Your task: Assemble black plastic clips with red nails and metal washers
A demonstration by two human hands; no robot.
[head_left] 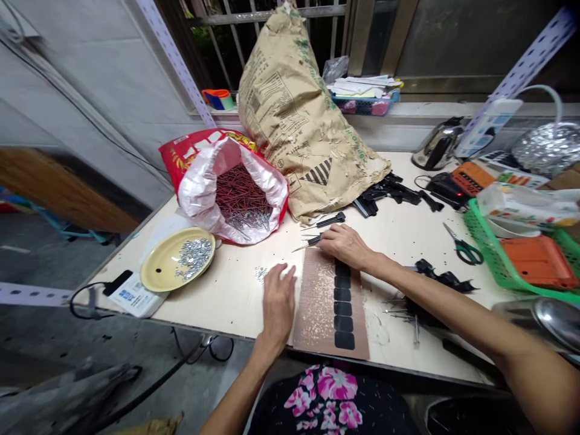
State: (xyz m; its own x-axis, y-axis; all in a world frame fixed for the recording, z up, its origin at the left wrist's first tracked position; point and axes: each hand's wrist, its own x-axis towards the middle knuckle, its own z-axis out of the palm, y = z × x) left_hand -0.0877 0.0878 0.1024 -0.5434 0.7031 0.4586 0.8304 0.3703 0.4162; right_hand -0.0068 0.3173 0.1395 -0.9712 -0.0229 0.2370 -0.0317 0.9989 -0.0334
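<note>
My right hand (pixel 345 244) is closed over a thin black piece with a slim metal pin (pixel 312 241), at the top of a brown board (pixel 312 338). A similar black piece with a pin (pixel 330 221) lies just beyond. Down the board runs a column of black square pads (pixel 343 310), beside many pale specks. To the board's left, my left hand (pixel 278 299) hovers low with its fingers apart. Close to its fingertips lies a small pile of tiny silver parts (pixel 261 273). I see nothing held in it.
A yellow plate (pixel 154 260) of silver bits and a red bag (pixel 176 163) of long pins stand left. Behind are a large paper sack (pixel 290 115) and a pile of black parts (pixel 389 190). Scissors (pixel 466 249) and a green basket (pixel 480 235) are at right.
</note>
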